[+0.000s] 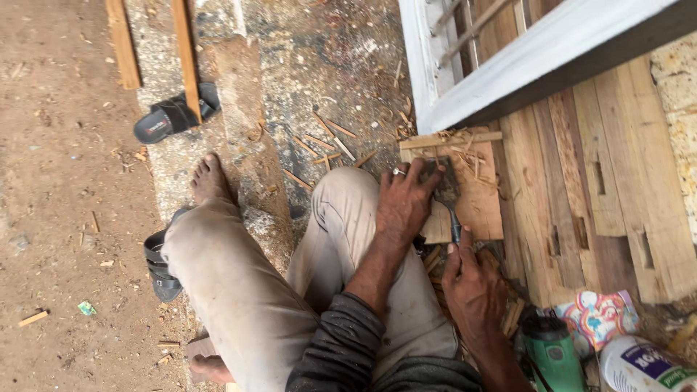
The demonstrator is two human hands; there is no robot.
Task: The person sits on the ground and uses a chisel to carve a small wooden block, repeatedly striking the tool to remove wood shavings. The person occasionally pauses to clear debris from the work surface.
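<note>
Sitting low on the ground with knees drawn up, the person works a small wooden block that lies flat against a stack of planks, just below a white window frame. Judging by the shavings and thin splinters scattered over the block and the ground beside it, a fair amount of wood has already been cut away, yet the block looks rough and the tool is on it, so the cutting seems only partly done. The left hand lies spread across the near edge of the block, fingers fairly open and pressing down, with the fingertips beside the dark flat blade of a chisel (a ring shows on one finger). The right hand is closed round the chisel's handle, thumb stretched up along the shaft, so its grip is tight on the tool. Near the right forearm stand a green power tool and a white jar. Black sandals lie on the ground by the bare foot.
</note>
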